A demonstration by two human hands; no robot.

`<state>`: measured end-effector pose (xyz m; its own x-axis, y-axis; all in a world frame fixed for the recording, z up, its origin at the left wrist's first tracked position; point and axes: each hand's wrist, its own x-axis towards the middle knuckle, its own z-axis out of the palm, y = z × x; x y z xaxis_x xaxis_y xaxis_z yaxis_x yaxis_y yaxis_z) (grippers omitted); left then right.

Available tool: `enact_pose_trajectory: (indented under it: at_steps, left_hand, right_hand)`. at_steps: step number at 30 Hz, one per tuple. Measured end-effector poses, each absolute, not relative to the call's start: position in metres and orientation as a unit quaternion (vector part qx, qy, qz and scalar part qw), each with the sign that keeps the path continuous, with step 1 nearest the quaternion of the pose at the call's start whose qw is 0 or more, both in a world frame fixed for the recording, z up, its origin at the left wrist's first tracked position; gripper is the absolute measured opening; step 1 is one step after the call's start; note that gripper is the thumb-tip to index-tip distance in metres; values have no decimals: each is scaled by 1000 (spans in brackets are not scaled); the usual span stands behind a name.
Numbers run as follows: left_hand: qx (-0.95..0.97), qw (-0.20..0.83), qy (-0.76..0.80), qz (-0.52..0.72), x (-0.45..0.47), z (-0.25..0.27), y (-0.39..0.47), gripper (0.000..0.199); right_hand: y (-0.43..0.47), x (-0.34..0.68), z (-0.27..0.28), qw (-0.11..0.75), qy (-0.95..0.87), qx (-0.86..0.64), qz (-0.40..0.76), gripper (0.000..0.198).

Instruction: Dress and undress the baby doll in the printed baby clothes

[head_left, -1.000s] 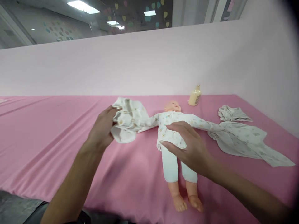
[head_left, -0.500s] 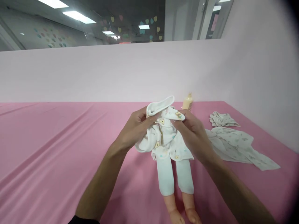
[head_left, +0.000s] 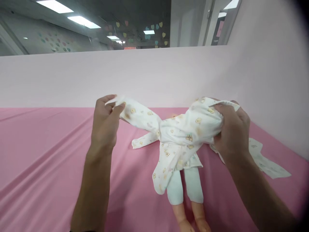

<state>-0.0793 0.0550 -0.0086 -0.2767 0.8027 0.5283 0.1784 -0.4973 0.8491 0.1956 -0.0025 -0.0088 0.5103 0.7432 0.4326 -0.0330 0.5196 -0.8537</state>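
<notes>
Stretched between my hands is a white baby garment (head_left: 178, 129) printed with small yellow bears. My left hand (head_left: 105, 120) pinches the end of its left part, which looks like a sleeve. On the other side my right hand (head_left: 231, 129) grips bunched cloth, fingers closed round it. Behind and below lies a doll (head_left: 175, 188) in white leggings, its bare feet toward me. The garment hides most of the doll's upper body and head. A sleeve (head_left: 145, 140) in similar print sticks out on the left below the stretched cloth.
More pale printed clothing (head_left: 267, 161) lies at the right, partly behind my right hand. Everything rests on a pink sheet (head_left: 60, 167). A white wall (head_left: 96, 80) stands along the back, with windows above it, and another wall bounds the right side.
My hands have moved wide apart, the left one to the left and the right one to the right. The bunched garment is now spread out, hiding the bottle behind it.
</notes>
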Motion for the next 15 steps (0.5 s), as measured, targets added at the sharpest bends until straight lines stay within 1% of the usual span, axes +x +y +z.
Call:
enact_pose_trajectory:
  at_steps: [2,3,4,6,8,11,13,14,15]
  left_hand:
    - [610,144,444,640,-67,-8,41,69]
    - [659,112,433,605,-57,-8,31,72]
    - [714,111,418,550,-46,-8,20,67]
    - [804,162,384,423,-24,-8,-1,53]
    - [825,209,370,373,-9,-10,-14,39]
    - [790,252,388,402,-6,-13,-13,21]
    - [756,284,382,450,-14,-13,-6,18]
    - [736,303,374,475,-19,-12,-3,18]
    - [716,320,367,500,-23,-11,0,19]
  right_hand:
    - [-1,185,-6,740,-482,-434,180,9]
    - [0,179,-4,716,-520,-445,136,10]
    - [1,172,-2,688,-558,-456,94,9]
    - [1,158,4,628,-617,-474,31,9]
    - [-1,148,11,575,-659,-485,-4,18]
    - [-6,148,21,497,-720,-484,7,21]
    - [-10,158,25,445,-759,-474,52,18]
    - [-12,165,26,421,-774,-467,80,19]
    - [-12,172,27,400,-785,-460,112,25]
